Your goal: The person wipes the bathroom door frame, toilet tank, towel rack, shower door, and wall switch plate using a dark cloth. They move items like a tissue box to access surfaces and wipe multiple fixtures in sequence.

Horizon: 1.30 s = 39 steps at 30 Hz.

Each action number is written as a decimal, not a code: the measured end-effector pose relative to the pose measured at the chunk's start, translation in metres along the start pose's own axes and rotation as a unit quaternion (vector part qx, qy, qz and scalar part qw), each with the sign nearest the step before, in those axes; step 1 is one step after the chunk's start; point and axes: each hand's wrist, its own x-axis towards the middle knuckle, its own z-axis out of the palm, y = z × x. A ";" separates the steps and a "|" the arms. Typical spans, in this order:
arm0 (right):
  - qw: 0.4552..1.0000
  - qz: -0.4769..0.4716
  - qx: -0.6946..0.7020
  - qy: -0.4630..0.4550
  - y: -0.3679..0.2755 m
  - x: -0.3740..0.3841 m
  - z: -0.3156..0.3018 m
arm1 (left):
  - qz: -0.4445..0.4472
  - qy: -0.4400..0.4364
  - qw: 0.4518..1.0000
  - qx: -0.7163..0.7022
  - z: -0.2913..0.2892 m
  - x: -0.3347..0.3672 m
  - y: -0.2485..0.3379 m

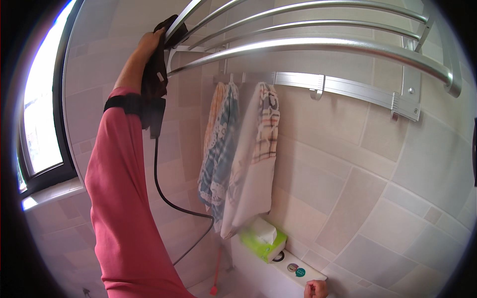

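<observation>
My left arm reaches up to the end of a silver metal rack (298, 46). My left hand (150, 42) is closed on a dark brown cloth (155, 74), pressed against the rack's left end. Part of the cloth hangs down beside my wrist, with a small pale patch on it. Low on the right, my right hand (316, 289) shows only in part, its fingers curled in, by the edge of a white toilet tank (290, 280). Whatever those fingers hold, if anything, is hidden.
Several towels (248, 164) hang from a hook rail (343, 89) beneath the rack. A green tissue pack (266, 242) rests on the tank. On my left forearm sits a strapped black device (155, 116) with a trailing cable (158, 179). A window (44, 124) is at left.
</observation>
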 end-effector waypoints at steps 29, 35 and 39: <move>0.999 -0.019 0.018 0.034 -0.007 0.008 0.005 | 0.117 -0.083 0.984 0.101 0.063 -0.148 -0.024; 0.998 -0.050 -0.025 0.031 -0.006 0.009 0.005 | -0.004 -0.041 0.976 -0.215 0.122 -0.200 0.014; 0.999 -0.030 -0.028 0.027 -0.002 0.004 0.008 | -0.107 0.135 0.962 -0.212 0.134 -0.210 0.012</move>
